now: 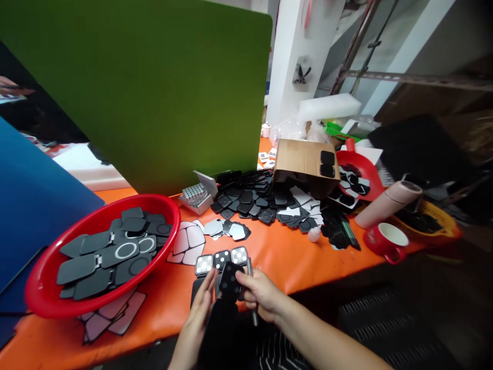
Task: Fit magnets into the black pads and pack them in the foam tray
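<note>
In the head view, my right hand pinches a black rounded-square plate with faint dots. The same hand also grips a slim silver rod, which looks like a pen. My left hand has its fingers stretched out along the left side of that plate; whether it touches the plate is unclear. Just beyond the hands, three small square plates lie in a row: a pale dotted one, a black one with white dots and another pale dotted one. A dark flat piece is partly hidden behind my left hand.
A red basin of grey hinged pieces stands left on the orange table. Black plates are heaped by a tipped cardboard box. A pink bottle and red mug stand right. A green partition rises behind.
</note>
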The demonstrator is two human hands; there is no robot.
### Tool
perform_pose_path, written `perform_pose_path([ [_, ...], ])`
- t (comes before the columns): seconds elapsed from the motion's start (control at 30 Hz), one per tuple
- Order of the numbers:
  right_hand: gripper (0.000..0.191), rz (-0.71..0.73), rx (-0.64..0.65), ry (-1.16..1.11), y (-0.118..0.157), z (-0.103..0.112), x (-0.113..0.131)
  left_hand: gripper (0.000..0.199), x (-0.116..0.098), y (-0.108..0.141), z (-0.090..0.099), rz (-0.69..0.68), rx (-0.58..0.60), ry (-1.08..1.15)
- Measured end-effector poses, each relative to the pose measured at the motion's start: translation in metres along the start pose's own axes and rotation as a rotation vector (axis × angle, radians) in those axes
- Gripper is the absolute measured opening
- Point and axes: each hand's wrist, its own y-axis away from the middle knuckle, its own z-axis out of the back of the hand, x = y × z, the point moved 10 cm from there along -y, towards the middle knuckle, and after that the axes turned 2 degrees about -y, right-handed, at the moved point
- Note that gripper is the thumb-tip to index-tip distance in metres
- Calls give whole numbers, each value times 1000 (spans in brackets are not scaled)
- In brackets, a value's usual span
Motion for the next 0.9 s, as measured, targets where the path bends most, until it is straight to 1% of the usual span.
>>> perform_pose_path([
  [0.07, 30, 36, -11, 124, 0, 4, 7, 60, 24, 6, -16, 277, 63, 183],
  [0.1, 30, 81, -31, 234, 1, 6, 14, 63, 31, 11, -24, 370, 101, 224],
  [0.13, 31, 151, -73, 370, 4, 9, 25, 66, 35, 14, -29, 417, 123, 235],
  [0.17, 32, 238, -135, 521, 8, 12, 37, 67, 35, 15, -31, 423, 128, 226],
  [0.23, 30, 396, -253, 814, 21, 12, 61, 66, 34, 13, -31, 382, 129, 199],
  [0.27, 29, 438, -274, 942, 27, 9, 68, 64, 34, 10, -30, 361, 129, 190],
  [0.33, 28, 445, -219, 1164, 33, -2, 70, 64, 37, 3, -28, 330, 136, 153],
  [0.4, 27, 434, -146, 1354, 36, -12, 65, 68, 40, -4, -26, 288, 167, 38],
  [0.47, 26, 431, -142, 1512, 38, -17, 63, 69, 36, -10, -23, 168, 171, -165],
  [0.53, 28, 419, -162, 1635, 37, -18, 61, 66, 25, -13, -21, 23, 143, -387],
  [0.6, 29, 408, -152, 1736, 35, -20, 59, 62, 18, -13, -24, -63, 145, -543],
  [0.7, 29, 415, -79, 1827, 34, -24, 57, 62, 15, -11, -32, -93, 200, -663],
  [0.8, 34, 415, 11, 1799, 36, -27, 58, 59, 9, -9, -37, -130, 201, -762],
  [0.9, 40, 377, 2, 1725, 36, -23, 65, 51, 5, -7, -42, -151, 222, -820],
])
